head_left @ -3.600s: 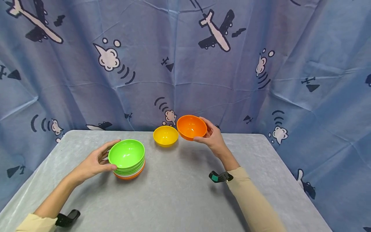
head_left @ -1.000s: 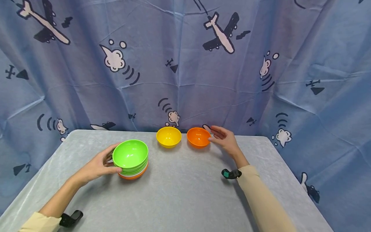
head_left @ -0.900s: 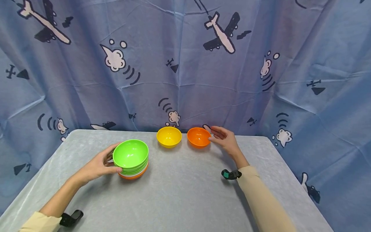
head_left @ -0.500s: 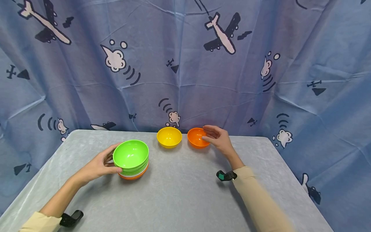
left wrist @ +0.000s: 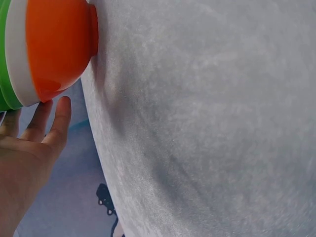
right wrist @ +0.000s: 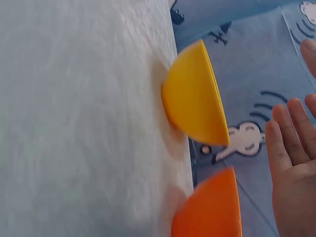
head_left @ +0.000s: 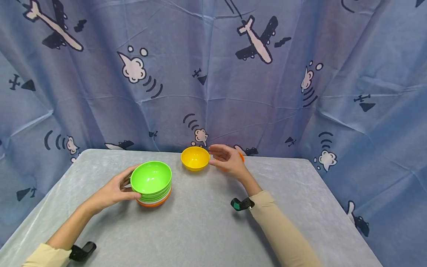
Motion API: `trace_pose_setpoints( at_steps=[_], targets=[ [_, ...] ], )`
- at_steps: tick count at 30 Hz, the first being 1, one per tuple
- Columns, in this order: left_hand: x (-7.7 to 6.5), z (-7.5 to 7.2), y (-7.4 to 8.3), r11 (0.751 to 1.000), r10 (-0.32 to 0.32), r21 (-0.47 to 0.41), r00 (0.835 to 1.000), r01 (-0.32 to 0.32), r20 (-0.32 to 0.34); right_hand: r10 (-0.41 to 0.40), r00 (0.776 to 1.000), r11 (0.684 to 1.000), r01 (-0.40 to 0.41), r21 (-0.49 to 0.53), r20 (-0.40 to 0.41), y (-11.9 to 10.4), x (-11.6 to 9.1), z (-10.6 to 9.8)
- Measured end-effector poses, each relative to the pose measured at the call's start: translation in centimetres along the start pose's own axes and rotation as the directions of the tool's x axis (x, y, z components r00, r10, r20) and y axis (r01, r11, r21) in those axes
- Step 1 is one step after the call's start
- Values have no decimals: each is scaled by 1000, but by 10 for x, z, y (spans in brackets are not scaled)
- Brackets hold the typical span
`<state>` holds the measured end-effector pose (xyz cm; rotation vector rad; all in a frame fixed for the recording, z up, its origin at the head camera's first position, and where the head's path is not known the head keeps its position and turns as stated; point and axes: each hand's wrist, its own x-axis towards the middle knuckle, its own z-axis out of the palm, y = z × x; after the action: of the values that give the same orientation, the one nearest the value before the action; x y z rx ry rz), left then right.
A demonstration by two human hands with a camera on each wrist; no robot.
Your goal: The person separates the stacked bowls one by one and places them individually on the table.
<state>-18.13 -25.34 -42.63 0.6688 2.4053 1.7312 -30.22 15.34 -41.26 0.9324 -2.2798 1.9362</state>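
Note:
A stack of bowls stands on the left of the table: several green bowls [head_left: 151,178], then a white bowl [left wrist: 19,54] and an orange bowl [left wrist: 59,44] at the bottom. My left hand [head_left: 115,189] holds this stack from its left side, thumb in front and fingers behind. Farther back, a yellow bowl [head_left: 195,158] sits upright near the rear edge. My right hand [head_left: 230,161], fingers spread and holding nothing, hovers with fingertips right by the yellow bowl's right rim. Behind that hand, mostly hidden in the head view, is a second orange bowl [right wrist: 210,210], just right of the yellow one.
A grey cloth-covered table [head_left: 200,230] lies under everything. Its rear edge runs close behind the yellow bowl and the single orange bowl. Beyond hangs a blue curtain [head_left: 166,74] printed with aeroplanes. Each wrist carries a black band [head_left: 242,204].
The single orange bowl, earlier held up in my right hand, now stands on the table, released. My right hand has since moved left across it to the yellow bowl. My left hand stays at the stack.

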Motion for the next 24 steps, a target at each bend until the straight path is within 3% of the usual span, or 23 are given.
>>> trace_pose_setpoints(
  at_steps=[17,24],
  targets=[
    [1,0,-2,999,20,-27,1000,-20,5,-49,980,986,17,166,193,-4,14,59],
    [1,0,-1,1000,19,-23,1000,-19,5,-7,964,980,-46,192,266,-9,12,74]
  ],
)
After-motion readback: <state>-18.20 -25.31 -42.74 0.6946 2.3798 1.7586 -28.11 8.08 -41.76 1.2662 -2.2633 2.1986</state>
